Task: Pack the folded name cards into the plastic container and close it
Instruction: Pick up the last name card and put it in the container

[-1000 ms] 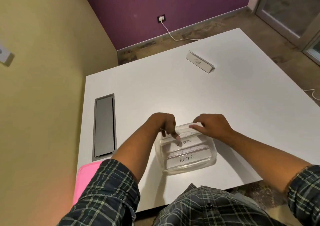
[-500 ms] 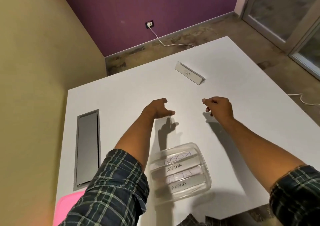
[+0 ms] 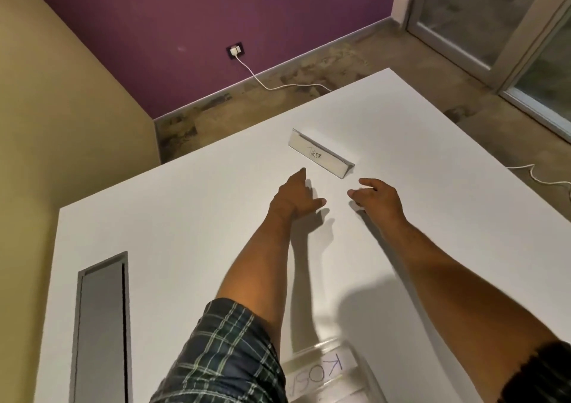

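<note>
Head camera, looking forward and down, shows both bare forearms stretched out over a white rectangular desk (image 3: 185,232) toward a folded white paper name card lettered "TIGER" (image 3: 321,154), which stands tent-wise on the far part of the desk. Left hand (image 3: 296,198) is spread, fingers apart and thumb out to the side, empty, just short of the card's near edge and not touching it. Right hand (image 3: 377,198) is likewise unclosed, its fingers loosely curled and parted, holding nothing, near the card's right end. At the bottom edge, between the two arms, sits a clear plastic container (image 3: 324,353), only its far end in view, with a white card lettered "KOSA" (image 3: 321,375) lying inside it. A plaid sleeve (image 3: 222,356) covers the left upper arm. A grey recessed panel (image 3: 100,334) is set into the desk at the left.
</note>
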A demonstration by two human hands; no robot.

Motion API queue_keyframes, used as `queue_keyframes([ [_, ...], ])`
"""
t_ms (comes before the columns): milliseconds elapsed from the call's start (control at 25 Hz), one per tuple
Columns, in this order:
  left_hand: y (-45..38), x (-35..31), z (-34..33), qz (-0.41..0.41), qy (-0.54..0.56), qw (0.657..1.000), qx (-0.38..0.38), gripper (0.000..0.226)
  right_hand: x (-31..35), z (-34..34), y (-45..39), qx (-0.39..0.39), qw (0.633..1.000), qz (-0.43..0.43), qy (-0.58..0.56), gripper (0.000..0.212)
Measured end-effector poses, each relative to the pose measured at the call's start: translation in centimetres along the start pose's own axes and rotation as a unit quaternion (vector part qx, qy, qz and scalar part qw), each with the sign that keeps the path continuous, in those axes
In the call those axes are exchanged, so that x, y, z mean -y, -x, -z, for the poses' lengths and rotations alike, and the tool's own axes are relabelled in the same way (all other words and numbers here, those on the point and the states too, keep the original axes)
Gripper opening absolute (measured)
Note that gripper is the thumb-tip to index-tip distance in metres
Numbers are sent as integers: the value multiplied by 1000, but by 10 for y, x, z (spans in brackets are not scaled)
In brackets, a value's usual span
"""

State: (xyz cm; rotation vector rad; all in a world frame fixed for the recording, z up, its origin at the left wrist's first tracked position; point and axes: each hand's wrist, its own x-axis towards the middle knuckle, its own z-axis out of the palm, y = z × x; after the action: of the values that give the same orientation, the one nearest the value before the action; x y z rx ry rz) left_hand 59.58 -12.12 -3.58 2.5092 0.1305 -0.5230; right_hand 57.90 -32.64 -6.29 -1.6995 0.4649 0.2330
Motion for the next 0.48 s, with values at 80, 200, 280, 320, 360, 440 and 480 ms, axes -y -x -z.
queue_keyframes([
  [80,-27,4,3,-1,10,1000,-17,106,-8,-7,-23,-6,1000,11,14,44],
  [200,-63,16,4,-4,14,999,-39,106,-25,-18,-52,-46,998,17,43,37],
  [280,-79,25,3,7,36,998,-49,108,-35,-28,-64,-55,998,11,18,35],
  [320,-86,28,2,13,46,997,-54,110,-38,-33,-68,-62,998,10,16,33],
  [360,-94,32,1,18,51,997,-59,111,-39,-37,-74,-71,997,12,24,32],
  [440,-109,39,1,25,56,996,-71,115,-40,-43,-83,-83,995,20,45,30],
  [480,-117,41,2,31,58,995,-78,116,-41,-43,-87,-86,994,28,57,30],
])
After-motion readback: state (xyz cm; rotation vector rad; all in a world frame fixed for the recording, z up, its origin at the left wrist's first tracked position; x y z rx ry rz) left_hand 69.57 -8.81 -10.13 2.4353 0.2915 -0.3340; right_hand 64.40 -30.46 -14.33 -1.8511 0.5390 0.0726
